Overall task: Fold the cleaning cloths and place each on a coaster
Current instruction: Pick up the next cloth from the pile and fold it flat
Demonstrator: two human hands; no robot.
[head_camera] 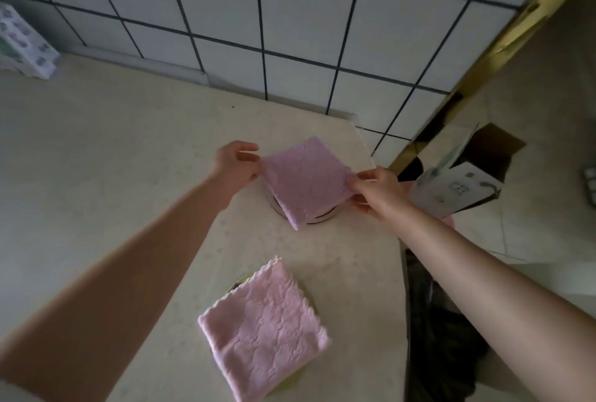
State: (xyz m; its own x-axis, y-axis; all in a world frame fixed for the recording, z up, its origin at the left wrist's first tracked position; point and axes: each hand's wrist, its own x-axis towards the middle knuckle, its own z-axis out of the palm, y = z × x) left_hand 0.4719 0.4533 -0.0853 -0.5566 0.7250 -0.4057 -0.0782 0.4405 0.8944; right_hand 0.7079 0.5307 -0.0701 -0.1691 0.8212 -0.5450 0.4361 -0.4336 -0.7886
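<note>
A folded purple-pink cloth [306, 180] lies over a round coaster [322, 217] near the counter's far right corner; only the coaster's front rim shows. My left hand [235, 164] pinches the cloth's left corner and my right hand [375, 190] pinches its right corner. Nearer to me a second folded pink cloth [263, 326] with a scalloped edge rests on another coaster [238, 282], of which a greenish sliver shows at the upper left.
The pale counter [113, 159] ends at a right edge just beyond the cloths. A tiled wall [290, 30] stands behind. A patterned box [22, 43] sits at the far left. On the floor to the right are an open cardboard box [464, 179] and a dark bag [442, 321].
</note>
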